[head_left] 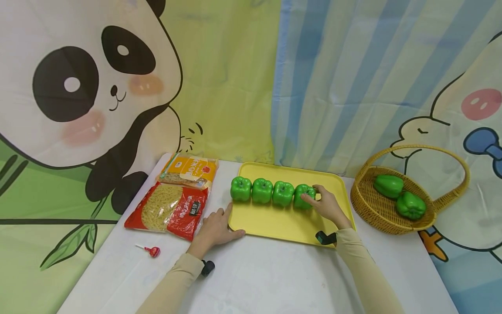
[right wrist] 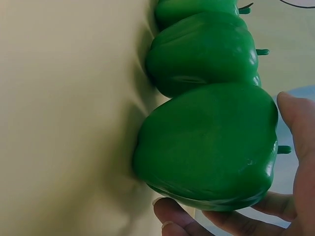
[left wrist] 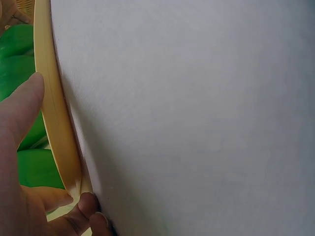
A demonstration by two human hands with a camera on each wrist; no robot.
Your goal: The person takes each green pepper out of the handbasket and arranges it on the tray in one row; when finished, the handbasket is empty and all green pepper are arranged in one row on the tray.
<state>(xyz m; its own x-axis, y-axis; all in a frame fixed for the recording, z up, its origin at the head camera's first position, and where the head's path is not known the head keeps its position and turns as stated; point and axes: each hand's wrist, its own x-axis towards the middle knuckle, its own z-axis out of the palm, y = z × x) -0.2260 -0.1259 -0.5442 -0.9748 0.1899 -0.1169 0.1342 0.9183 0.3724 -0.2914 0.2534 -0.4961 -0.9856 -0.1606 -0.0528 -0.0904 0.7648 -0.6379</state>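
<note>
Four-sided yellow tray [head_left: 274, 224] lies on the white table, bearing a row of several green bell peppers [head_left: 262, 190] with their stems up. My right hand [head_left: 328, 206] holds the rightmost green bell pepper [head_left: 303, 198], its thumb on one side and fingers on the other. The right wrist view shows that bell pepper [right wrist: 206, 147] close against its neighbour [right wrist: 204, 54]. At the tray's left front corner is my left hand [head_left: 218, 227], fingers spread. In the left wrist view, its thumb [left wrist: 32, 93] touches the tray rim [left wrist: 54, 108].
On the right, a wicker basket [head_left: 372, 213] with a tall handle contains two green bell peppers [head_left: 409, 205]. To the left lie a red pasta bag [head_left: 164, 209], an orange food packet [head_left: 188, 170] and a red lollipop [head_left: 154, 251]. Printed curtains [head_left: 227, 87] hang behind the table.
</note>
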